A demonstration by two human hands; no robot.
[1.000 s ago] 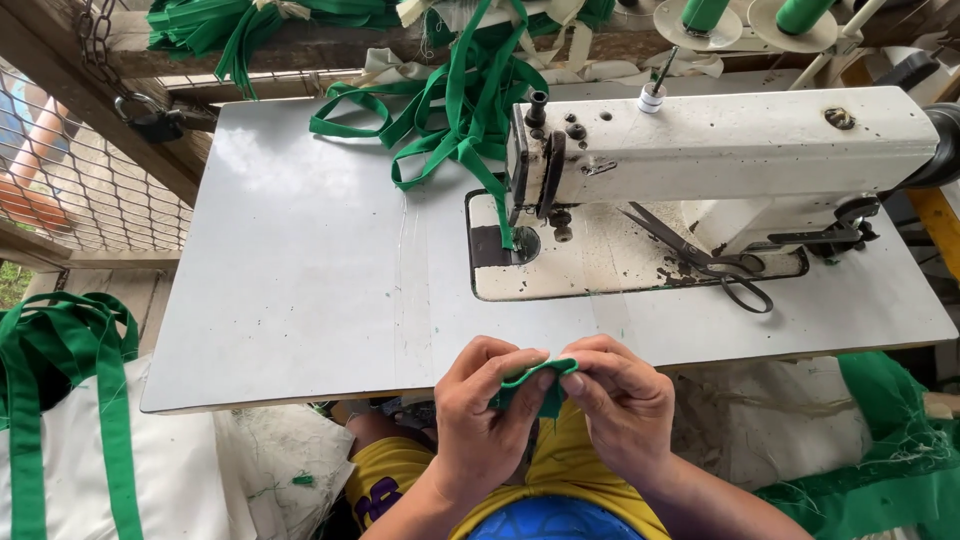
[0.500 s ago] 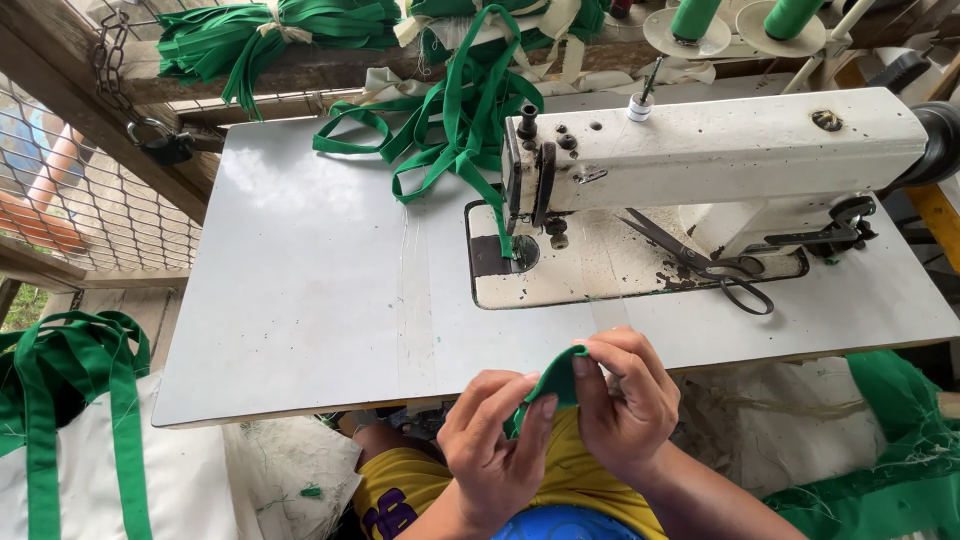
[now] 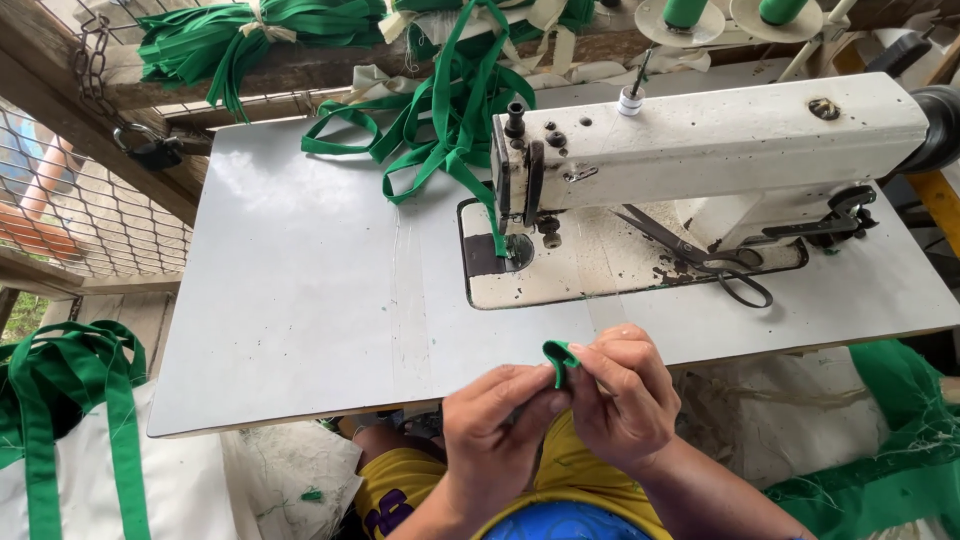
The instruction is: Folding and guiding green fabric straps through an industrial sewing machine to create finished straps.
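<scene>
Sewing machine (image 3: 700, 150) — scissors (image 3: 700, 255) beneath

One camera sits on the person's head and looks steeply down and forward across the sewing table (image 3: 300, 300). Nearest, at the bottom edge, are the left hand (image 3: 495, 440) and right hand (image 3: 625, 400), seen close from above. The sewing machine (image 3: 700, 150) lies far right, and a wire fence (image 3: 70, 220) closes the far left. No second view exists.
</scene>
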